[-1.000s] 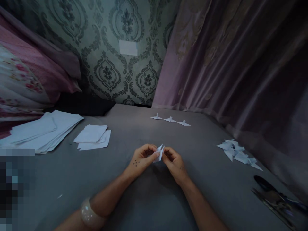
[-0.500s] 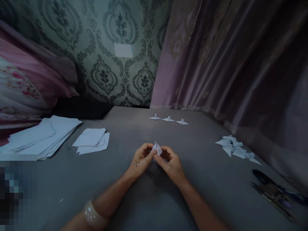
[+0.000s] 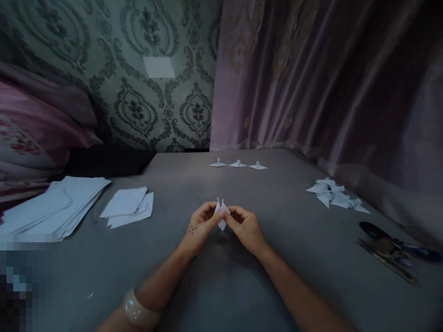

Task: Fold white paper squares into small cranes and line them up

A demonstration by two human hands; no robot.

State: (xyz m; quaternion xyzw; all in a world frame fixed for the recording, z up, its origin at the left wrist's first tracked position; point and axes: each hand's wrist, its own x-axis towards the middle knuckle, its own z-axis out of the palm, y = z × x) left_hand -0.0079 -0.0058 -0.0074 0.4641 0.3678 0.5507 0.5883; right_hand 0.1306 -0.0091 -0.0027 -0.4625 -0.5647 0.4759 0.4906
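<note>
A small white folded-paper figure (image 3: 222, 222) is held up between both hands over the middle of the grey table. Two narrow points rise from its top, and a pointed end hangs below the thumbs. My left hand (image 3: 202, 221) pinches its left side, thumb in front and fingers curled behind. From the other side my right hand (image 3: 245, 226) grips it in the same way, the thumbs almost meeting. Beyond the hands stand three folded paper cranes (image 3: 238, 163) in a row. The fingertips behind the paper are partly hidden.
To the left lie a stack of large white sheets (image 3: 83, 193) and a smaller pile of paper squares (image 3: 126, 203). Several folded paper pieces (image 3: 341, 200) are heaped at the right. Nearer, dark-handled scissors (image 3: 384, 237) lie beside a long thin item (image 3: 391, 265). A curtain (image 3: 263, 92) borders the table.
The folded paper has turned a little between my fingers, so its two top points stand apart and its lower tip shows. The camera view has shifted slightly to the right.
</note>
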